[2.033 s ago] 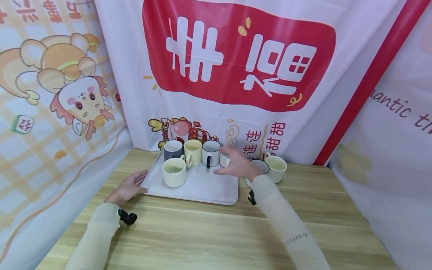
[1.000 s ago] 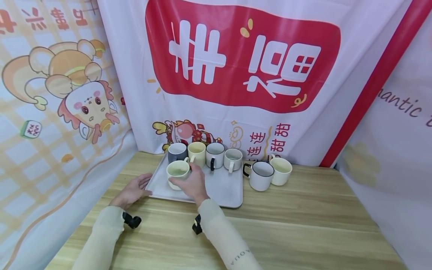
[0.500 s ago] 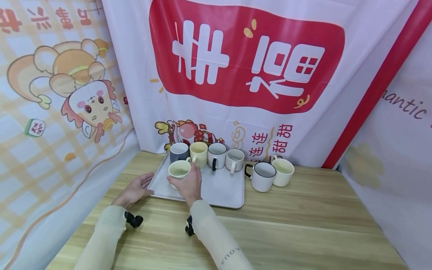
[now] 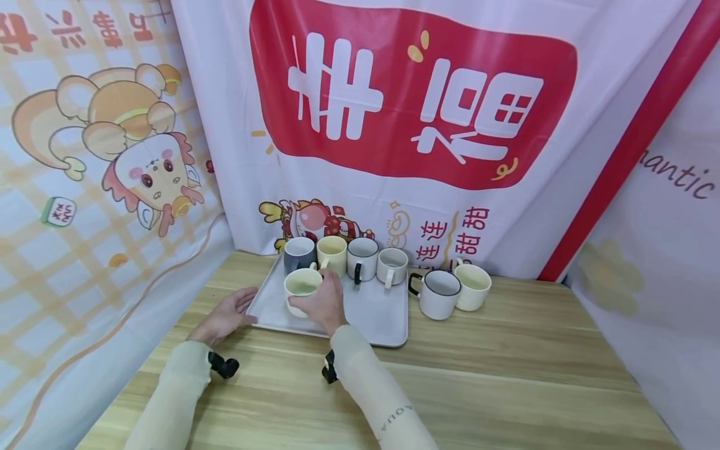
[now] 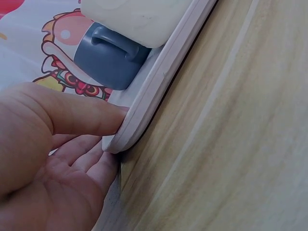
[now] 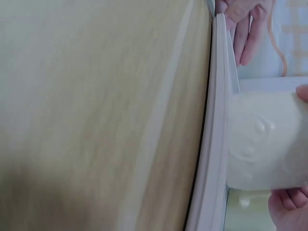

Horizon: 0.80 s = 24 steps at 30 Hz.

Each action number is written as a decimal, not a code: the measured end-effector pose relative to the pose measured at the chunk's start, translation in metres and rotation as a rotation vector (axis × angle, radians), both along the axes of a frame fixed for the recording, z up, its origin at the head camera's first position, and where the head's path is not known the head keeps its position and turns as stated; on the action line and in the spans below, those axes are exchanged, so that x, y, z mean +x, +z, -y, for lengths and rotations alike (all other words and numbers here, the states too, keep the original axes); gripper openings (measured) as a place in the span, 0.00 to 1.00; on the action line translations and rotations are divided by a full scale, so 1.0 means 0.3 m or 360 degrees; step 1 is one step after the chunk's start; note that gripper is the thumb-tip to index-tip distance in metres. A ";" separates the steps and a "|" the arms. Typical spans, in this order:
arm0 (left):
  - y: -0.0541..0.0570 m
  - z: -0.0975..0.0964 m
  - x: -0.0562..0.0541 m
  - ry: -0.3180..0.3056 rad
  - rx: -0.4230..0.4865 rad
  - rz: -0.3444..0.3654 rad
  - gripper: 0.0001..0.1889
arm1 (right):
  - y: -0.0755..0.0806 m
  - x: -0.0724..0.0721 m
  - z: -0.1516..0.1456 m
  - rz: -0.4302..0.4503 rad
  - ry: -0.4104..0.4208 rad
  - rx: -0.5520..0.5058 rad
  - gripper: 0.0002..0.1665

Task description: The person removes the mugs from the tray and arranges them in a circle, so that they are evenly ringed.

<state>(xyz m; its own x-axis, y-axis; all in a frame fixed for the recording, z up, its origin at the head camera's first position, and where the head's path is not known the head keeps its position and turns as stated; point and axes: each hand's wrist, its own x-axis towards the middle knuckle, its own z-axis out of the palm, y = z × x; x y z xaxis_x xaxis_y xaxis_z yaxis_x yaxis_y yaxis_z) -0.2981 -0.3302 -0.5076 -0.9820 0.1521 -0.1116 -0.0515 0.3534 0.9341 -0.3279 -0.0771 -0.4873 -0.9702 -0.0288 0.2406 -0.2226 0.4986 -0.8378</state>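
My right hand (image 4: 323,301) grips a cream mug (image 4: 298,307) on the white tray (image 4: 371,320), near its front left. In the right wrist view the mug's pale wall (image 6: 264,139) shows between my thumb and fingers, with raised marks on it. My left hand (image 4: 227,314) holds the tray's near left corner. The left wrist view shows the thumb (image 5: 91,114) on the tray's rim, with the other fingers below and behind the corner. Along the tray's back stand a dark grey mug (image 4: 296,257), a yellow mug (image 4: 333,255), a black-handled white mug (image 4: 368,267) and a small white mug (image 4: 396,272).
Right of the tray, a white mug with a black rim (image 4: 439,303) and a cream mug (image 4: 472,297) stand on the wooden table (image 4: 478,381). A printed cloth (image 4: 337,178) hangs directly behind the tray, and another cloth (image 4: 112,250) covers the left side.
My right hand has moved left from beside the small white mug and taken hold of the cream mug, which has shifted slightly right lately. My left hand has stayed at the tray's corner.
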 end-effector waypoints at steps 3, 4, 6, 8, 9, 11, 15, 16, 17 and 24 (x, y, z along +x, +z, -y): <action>0.002 -0.002 0.003 -0.0001 0.0006 0.0013 0.48 | 0.008 -0.006 -0.049 -0.0015 0.0099 0.0000 0.49; 0.003 -0.002 0.004 0.0001 0.0000 0.0022 0.47 | 0.011 -0.008 -0.069 -0.0019 0.0148 0.0014 0.47; 0.003 -0.002 0.003 0.0002 -0.0013 0.0034 0.47 | 0.019 -0.013 -0.111 -0.0033 0.0258 0.0056 0.44; 0.003 0.000 0.002 -0.0001 -0.0021 0.0033 0.47 | 0.029 -0.022 -0.153 -0.0077 0.0397 0.0128 0.43; 0.003 0.002 0.002 -0.0006 -0.0023 0.0027 0.47 | 0.035 -0.024 -0.174 -0.0096 0.0457 0.0180 0.42; 0.004 0.004 0.000 -0.0012 -0.0020 0.0013 0.47 | 0.050 -0.025 -0.214 -0.0137 0.0572 0.0247 0.43; 0.015 0.006 0.002 -0.0031 -0.0019 -0.0009 0.47 | 0.080 -0.014 -0.285 -0.0216 0.0697 0.0310 0.46; 0.017 0.006 0.002 -0.0036 -0.0016 -0.0007 0.47 | 0.086 -0.011 -0.302 -0.0225 0.0723 0.0301 0.46; 0.019 0.005 0.003 -0.0038 -0.0018 -0.0005 0.47 | 0.090 -0.007 -0.318 -0.0235 0.0735 0.0303 0.47; 0.018 0.002 0.010 -0.0034 -0.0045 0.0005 0.47 | 0.120 0.033 -0.426 -0.0247 0.0797 0.0301 0.47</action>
<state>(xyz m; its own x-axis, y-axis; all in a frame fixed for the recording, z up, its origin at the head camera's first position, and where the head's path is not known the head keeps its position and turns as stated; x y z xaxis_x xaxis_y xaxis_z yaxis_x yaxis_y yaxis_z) -0.2952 -0.3308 -0.5023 -0.9783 0.1696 -0.1190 -0.0463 0.3808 0.9235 -0.3179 0.0507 -0.4512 -0.7804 -0.5339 0.3256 -0.5848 0.4387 -0.6824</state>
